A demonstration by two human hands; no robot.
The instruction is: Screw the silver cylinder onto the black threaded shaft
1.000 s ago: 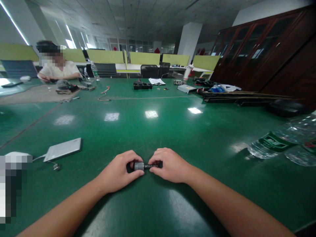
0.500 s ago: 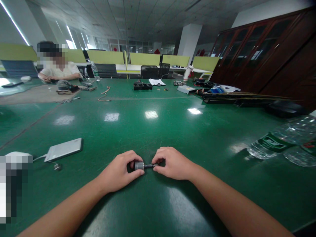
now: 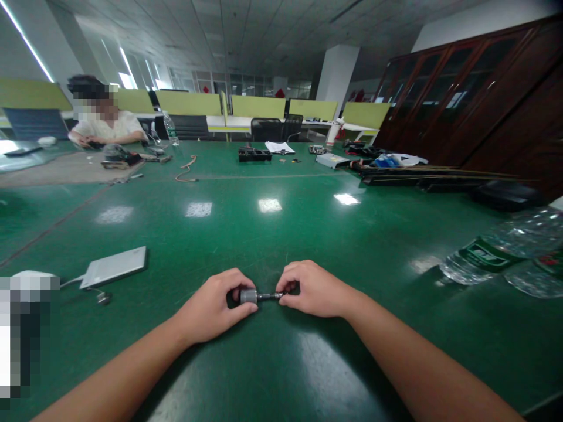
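Observation:
My left hand [image 3: 222, 302] is closed round a short grey metal cylinder [image 3: 248, 296], thumb in front and fingers behind. From the cylinder's right end a thin dark shaft [image 3: 265, 296] runs level towards my right hand [image 3: 307, 288]. The thumb and fingertips of that hand pinch the far end of the shaft, where a small banded piece shows at the fingertips. Whether this piece is separate from the shaft I cannot tell. Both hands are low over the green tabletop [image 3: 268, 240].
A silver power bank [image 3: 115, 268] with a cable lies to the left. Clear water bottles [image 3: 477, 258] lie at the right. Further back are a black tray [image 3: 254, 154], papers [image 3: 280, 147] and long dark strips [image 3: 422, 176]. A person [image 3: 108, 120] sits at the far left.
My right hand has shifted slightly to the right along the shaft, so more of the shaft shows between my hands. My left hand and the cylinder have stayed in place.

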